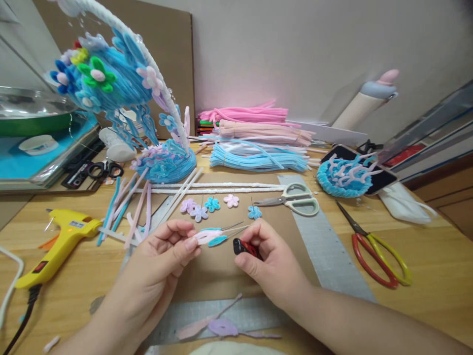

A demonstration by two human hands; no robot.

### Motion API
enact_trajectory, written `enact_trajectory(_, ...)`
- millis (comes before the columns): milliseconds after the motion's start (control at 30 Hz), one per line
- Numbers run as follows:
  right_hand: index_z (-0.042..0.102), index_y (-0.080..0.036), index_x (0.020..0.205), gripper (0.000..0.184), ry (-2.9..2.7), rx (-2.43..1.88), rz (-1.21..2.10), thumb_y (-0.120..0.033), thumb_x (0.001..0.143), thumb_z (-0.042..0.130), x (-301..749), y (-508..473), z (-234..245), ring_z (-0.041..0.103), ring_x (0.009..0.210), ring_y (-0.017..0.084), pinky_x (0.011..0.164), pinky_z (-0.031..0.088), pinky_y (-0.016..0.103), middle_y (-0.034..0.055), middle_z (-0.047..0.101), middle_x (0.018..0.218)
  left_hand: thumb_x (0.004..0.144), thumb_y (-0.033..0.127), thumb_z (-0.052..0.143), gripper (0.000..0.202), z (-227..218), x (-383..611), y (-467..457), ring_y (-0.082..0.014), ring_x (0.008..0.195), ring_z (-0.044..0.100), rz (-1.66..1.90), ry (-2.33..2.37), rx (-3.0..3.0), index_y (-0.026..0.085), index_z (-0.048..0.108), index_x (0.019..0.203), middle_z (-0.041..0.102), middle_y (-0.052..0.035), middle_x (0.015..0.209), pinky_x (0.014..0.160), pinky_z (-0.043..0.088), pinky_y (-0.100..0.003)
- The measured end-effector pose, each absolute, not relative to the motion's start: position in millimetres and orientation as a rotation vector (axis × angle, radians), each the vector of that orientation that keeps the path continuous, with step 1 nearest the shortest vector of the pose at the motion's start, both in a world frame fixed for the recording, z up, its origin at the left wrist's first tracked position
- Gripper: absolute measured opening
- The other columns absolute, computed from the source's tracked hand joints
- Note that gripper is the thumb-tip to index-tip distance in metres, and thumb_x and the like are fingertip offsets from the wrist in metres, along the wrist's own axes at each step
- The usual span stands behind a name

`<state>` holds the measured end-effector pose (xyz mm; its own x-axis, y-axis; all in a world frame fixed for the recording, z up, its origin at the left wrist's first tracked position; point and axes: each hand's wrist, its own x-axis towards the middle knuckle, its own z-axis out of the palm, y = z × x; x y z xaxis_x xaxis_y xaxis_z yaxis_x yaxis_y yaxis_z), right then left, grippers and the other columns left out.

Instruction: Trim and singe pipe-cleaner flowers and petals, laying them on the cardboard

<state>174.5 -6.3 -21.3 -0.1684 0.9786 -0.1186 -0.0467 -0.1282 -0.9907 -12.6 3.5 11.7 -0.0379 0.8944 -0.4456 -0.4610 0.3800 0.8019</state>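
Observation:
My left hand (162, 259) pinches a small bundle of pipe-cleaner petals (214, 236), pink and blue, with thin wire stems pointing right. My right hand (268, 261) is closed round a small red and black lighter (246, 247), held just right of the petals. Both hands hover over a brown cardboard sheet (218, 271). Several small pipe-cleaner flowers (212, 204) lie on the cardboard just beyond my hands.
A yellow glue gun (59, 246) lies at left. Pale green scissors (295, 199) and red-and-yellow scissors (377, 254) lie at right. A tall blue pipe-cleaner sculpture (125, 93) stands back left, bundled pipe cleaners (254, 140) behind, a blue woven piece (345, 177) at right.

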Motion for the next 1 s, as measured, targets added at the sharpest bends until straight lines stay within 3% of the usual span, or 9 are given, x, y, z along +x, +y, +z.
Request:
enact_trajectory(200,0.047,-0.025,0.081,0.021,-1.272,-1.209,1.336,-0.027,0.074,0.067,174,-8,-16,0.048,0.06,0.011,0.054,0.039,0.024,-0.0053,0.053,0.07,0.05,0.018,0.097,0.036,7,-15,1,-0.0067,0.058,0.068,1.094,1.091,0.449,0.018,0.075,0.078,0.074,0.0018,0.071,0.059,0.059,-0.011)
enact_trajectory(433,0.046,-0.026,0.083,0.015,-1.299,-1.203,1.225,-0.026,0.079,0.06,175,-8,-17,0.049,0.063,0.012,0.057,0.043,0.025,-0.0055,0.05,0.071,0.056,0.016,0.095,0.029,0,-15,1,-0.0075,0.064,0.069,1.064,1.074,0.481,0.017,0.074,0.076,0.073,0.002,0.076,0.064,0.06,-0.013)
enact_trajectory(633,0.045,-0.026,0.082,0.015,-1.323,-1.208,1.223,-0.026,0.079,0.06,174,-8,-15,0.048,0.062,0.012,0.056,0.041,0.026,-0.0056,0.049,0.07,0.049,0.019,0.097,0.034,4,-11,-1,-0.0081,0.062,0.069,1.083,1.124,0.466,0.016,0.073,0.072,0.072,0.0022,0.073,0.061,0.06,-0.013)
enact_trajectory(1000,0.044,-0.026,0.082,0.017,-1.335,-1.226,1.299,-0.028,0.078,0.061,173,-9,-13,0.048,0.062,0.013,0.057,0.041,0.026,-0.005,0.05,0.071,0.051,0.018,0.096,0.031,3,-9,-1,-0.0086,0.063,0.069,1.091,1.102,0.48,0.016,0.074,0.073,0.072,0.0015,0.074,0.062,0.06,-0.014)
